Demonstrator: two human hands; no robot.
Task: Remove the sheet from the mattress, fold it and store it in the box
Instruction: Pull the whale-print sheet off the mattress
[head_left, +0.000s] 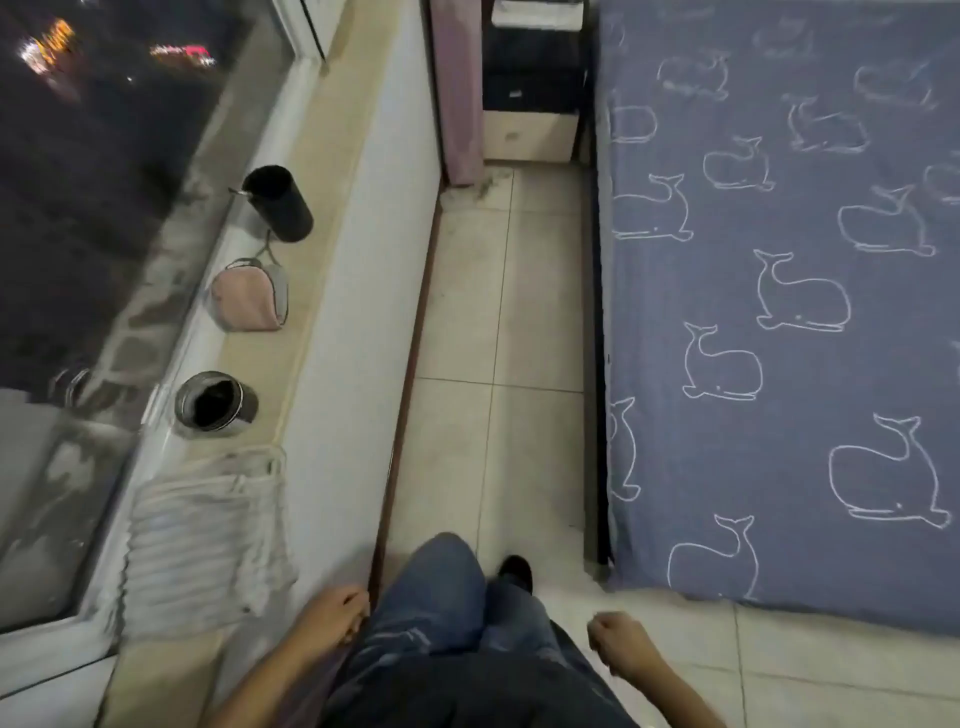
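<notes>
I have both hands low in view, and neither holds anything. The left hand (332, 613) hangs with its fingers (356, 618) loosely curled beside the person's jeans (436, 597); I cannot tell whether they brush the cloth. The right hand (621, 642) is curled in a little more, knuckles up, and touches nothing. The sheet (779, 338), blue with white whale outlines, lies spread flat ahead and right of the right fingers, its near corner just beyond them but apart. Left of the left fingers runs the sill (311, 208), with a white folded cloth (208, 530) nearest them, then a jar (213, 402), a pink pouch (249, 296) and a black cup (280, 205) farther ahead.
</notes>
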